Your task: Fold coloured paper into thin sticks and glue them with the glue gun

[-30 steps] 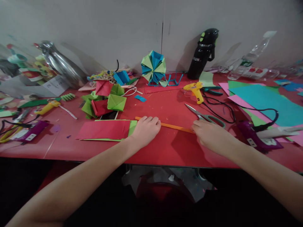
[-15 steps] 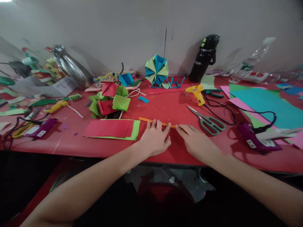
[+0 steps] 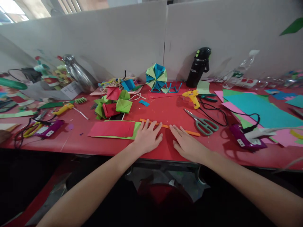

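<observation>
A narrow orange paper strip (image 3: 192,133), folded or rolled thin, lies across the red table in front of me. My left hand (image 3: 147,136) rests over its left half, fingers stretched out and a little spread. On its middle, the fingertips of my right hand (image 3: 188,145) lie flat, with the thumb apart. The strip's right end sticks out beyond that hand. Just left of my left hand is a stack of red paper (image 3: 112,129) over green sheets. Scissors (image 3: 205,125) with grey-green handles lie to the right of the strip.
Folded red and green paper pieces (image 3: 113,105) sit behind the stack. A blue-green paper wheel (image 3: 156,77) stands by the wall. On the right are a yellow glue gun (image 3: 193,98), a black bottle (image 3: 198,69), a purple power socket (image 3: 246,138) and coloured sheets (image 3: 262,108).
My right hand has slid left along the strip from its right end to the middle and flattened. My left hand's fingers have spread. The view has tilted up, showing more of the wall.
</observation>
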Tool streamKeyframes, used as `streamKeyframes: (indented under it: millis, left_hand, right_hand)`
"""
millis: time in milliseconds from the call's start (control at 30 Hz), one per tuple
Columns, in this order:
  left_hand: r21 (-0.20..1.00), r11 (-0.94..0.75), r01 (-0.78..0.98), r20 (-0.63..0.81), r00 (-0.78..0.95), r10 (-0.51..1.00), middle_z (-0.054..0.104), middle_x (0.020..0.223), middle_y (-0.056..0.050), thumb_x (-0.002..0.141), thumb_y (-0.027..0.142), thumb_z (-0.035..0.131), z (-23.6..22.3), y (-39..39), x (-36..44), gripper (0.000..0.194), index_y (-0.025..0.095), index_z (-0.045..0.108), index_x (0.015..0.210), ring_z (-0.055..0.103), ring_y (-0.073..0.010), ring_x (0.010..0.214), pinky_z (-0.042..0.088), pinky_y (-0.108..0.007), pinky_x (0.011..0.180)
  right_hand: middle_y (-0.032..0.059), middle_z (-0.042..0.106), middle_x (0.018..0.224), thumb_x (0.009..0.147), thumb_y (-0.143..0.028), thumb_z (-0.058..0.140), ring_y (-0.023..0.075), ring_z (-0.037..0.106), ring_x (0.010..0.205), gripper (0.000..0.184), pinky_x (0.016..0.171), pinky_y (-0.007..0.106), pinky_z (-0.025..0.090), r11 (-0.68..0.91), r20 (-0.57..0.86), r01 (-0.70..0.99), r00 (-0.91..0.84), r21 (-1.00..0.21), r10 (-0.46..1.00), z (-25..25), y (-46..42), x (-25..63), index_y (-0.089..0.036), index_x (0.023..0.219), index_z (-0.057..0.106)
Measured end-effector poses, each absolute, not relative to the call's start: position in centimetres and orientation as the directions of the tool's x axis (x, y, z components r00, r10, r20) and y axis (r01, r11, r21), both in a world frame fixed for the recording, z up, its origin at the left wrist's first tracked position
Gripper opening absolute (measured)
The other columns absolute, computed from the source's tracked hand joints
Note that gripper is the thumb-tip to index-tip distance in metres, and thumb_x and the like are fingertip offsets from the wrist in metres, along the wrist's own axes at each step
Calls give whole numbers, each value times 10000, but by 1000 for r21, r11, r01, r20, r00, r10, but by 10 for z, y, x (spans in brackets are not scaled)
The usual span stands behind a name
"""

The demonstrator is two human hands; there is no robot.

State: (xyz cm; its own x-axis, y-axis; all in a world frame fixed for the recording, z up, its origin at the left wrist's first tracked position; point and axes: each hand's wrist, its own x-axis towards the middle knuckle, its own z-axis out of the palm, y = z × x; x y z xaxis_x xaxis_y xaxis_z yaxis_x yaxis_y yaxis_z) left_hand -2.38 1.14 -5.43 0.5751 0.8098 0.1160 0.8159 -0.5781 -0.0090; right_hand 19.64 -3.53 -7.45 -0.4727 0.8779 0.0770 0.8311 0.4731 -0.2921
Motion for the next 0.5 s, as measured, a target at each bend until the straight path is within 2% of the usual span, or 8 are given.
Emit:
streamKeyframes:
  millis: [100, 167, 233, 367, 433, 500]
  left_hand:
    - [-18, -513, 858, 134, 510, 849, 444, 1537, -135, 1017, 433, 398, -55, 13, -32, 490, 337, 464, 1493, 437, -388, 1400, 315, -614, 1121]
    - [-15, -493, 870, 132, 490, 862, 427, 1546, -147, 1018, 446, 394, -57, 15, -36, 490, 344, 459, 1493, 446, -393, 1393, 331, -612, 1107]
    - [-16, -480, 877, 139, 477, 868, 434, 1535, -181, 1015, 468, 391, -59, 18, -39, 533, 282, 431, 1512, 452, -389, 1388, 354, -581, 1100]
    - [-34, -437, 899, 182, 436, 881, 490, 1456, -270, 1005, 473, 388, -63, 24, -44, 619, 59, 440, 1462, 549, -355, 1286, 409, -489, 1069]
    - [-47, -448, 893, 192, 448, 873, 469, 1467, -272, 1002, 464, 396, -63, 24, -45, 600, 61, 466, 1441, 578, -346, 1245, 422, -476, 1052]
    - [-51, -474, 879, 187, 474, 860, 416, 1511, -248, 998, 456, 418, -61, 22, -45, 561, 134, 482, 1453, 564, -353, 1264, 422, -489, 1049]
  right_hand:
    - [248, 345, 1592, 951, -224, 365, 291, 262, 1509, 678, 1222, 533, 281, 478, 101, 826, -470, -299, 877, -78, -35, 196, -21, 1580, 216]
    - [235, 351, 1593, 950, -224, 370, 295, 266, 1507, 693, 1213, 549, 295, 481, 117, 820, -469, -312, 876, -80, -36, 197, -57, 1596, 184]
    - [226, 359, 1591, 949, -219, 374, 300, 277, 1502, 712, 1205, 565, 307, 483, 129, 815, -468, -320, 875, -80, -36, 197, -89, 1611, 146]
    - [216, 362, 1594, 953, -223, 375, 294, 285, 1497, 708, 1209, 554, 305, 476, 126, 819, -461, -322, 878, -79, -36, 197, -111, 1614, 145]
    - [224, 342, 1602, 960, -229, 362, 289, 262, 1506, 682, 1221, 537, 286, 472, 110, 822, -463, -320, 880, -79, -36, 197, -78, 1600, 182]
    - [228, 329, 1606, 966, -234, 352, 285, 244, 1514, 666, 1229, 529, 271, 473, 101, 821, -467, -320, 879, -80, -36, 197, -58, 1591, 204]
